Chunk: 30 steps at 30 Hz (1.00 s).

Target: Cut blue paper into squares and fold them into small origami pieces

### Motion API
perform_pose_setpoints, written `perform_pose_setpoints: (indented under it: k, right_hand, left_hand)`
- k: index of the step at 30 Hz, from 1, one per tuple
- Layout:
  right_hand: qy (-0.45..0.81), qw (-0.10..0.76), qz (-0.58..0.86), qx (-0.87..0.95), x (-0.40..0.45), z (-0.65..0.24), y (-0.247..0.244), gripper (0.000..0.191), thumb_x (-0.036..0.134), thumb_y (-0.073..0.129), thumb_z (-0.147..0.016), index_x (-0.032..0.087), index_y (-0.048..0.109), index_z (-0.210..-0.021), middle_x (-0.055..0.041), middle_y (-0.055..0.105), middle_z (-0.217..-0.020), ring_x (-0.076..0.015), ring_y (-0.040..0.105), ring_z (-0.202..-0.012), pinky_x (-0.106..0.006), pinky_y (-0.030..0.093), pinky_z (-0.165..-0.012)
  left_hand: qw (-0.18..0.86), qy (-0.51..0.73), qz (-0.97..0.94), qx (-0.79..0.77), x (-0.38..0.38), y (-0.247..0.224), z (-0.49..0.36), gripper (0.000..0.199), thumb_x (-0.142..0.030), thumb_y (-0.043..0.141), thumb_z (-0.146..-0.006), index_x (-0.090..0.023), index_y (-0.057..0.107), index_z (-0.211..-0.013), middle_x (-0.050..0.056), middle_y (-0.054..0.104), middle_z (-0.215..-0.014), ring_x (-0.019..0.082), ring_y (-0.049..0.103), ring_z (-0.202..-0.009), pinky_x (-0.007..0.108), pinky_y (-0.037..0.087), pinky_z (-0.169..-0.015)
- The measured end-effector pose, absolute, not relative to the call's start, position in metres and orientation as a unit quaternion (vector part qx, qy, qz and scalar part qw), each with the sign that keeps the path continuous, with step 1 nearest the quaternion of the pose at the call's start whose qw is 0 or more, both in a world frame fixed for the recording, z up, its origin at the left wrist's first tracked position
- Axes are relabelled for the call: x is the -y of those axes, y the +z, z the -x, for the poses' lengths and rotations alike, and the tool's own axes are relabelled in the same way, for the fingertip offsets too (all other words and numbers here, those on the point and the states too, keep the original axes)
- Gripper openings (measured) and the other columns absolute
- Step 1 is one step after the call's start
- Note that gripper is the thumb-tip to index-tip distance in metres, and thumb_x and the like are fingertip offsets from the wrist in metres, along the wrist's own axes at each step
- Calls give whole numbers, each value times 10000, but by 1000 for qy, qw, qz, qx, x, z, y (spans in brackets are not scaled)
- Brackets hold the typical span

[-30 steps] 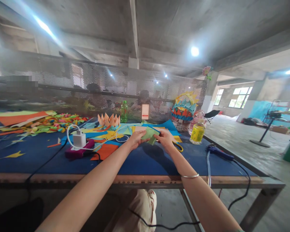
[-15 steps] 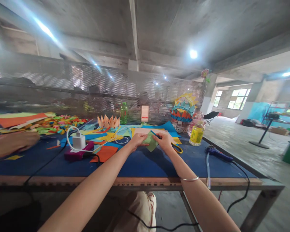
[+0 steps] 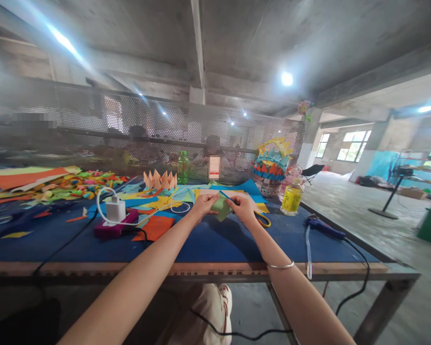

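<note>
Between my two hands a small piece of green paper is held up above the blue table, one corner pointing down. My left hand pinches its left side with thumb and fingers. At its right side my right hand is closed on the edge, where a narrow dark blue strip shows along the top. Whether that strip is part of the paper I cannot tell. Yellow-handled scissors lie just beyond my right hand, partly hidden. Coloured paper sheets lie behind both hands.
A purple power strip with a white charger stands left, its cable looping. An orange pointed paper crown, a paper-trimmed basket, a yellow-labelled bottle and a blue glue gun are around. Paper scraps heap at left.
The other person's hand at the far left has gone out of view. My hands still hold the green paper, tilted slightly differently. The view has shifted a little.
</note>
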State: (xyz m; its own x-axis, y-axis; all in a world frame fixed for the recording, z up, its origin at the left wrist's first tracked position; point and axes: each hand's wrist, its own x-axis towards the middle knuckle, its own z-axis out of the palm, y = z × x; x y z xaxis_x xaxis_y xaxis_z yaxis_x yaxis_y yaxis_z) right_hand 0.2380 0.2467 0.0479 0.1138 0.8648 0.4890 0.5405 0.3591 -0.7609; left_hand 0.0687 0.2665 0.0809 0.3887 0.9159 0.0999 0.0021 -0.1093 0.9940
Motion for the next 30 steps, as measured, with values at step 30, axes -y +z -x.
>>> perform_pose_setpoints:
  k: [30]
  right_hand:
    - [40,237,841,484,-209,-276,66,318,315,579,-920,149,565,-1191,-100,581,-1207,-221,603,-1027,-424,520,-864]
  left_hand:
    - [554,462,-570,-394,-287,95,-37,204,-290,571,-923,-129,605,-1044,46,635,-964,143,626,-770,302,547,-661]
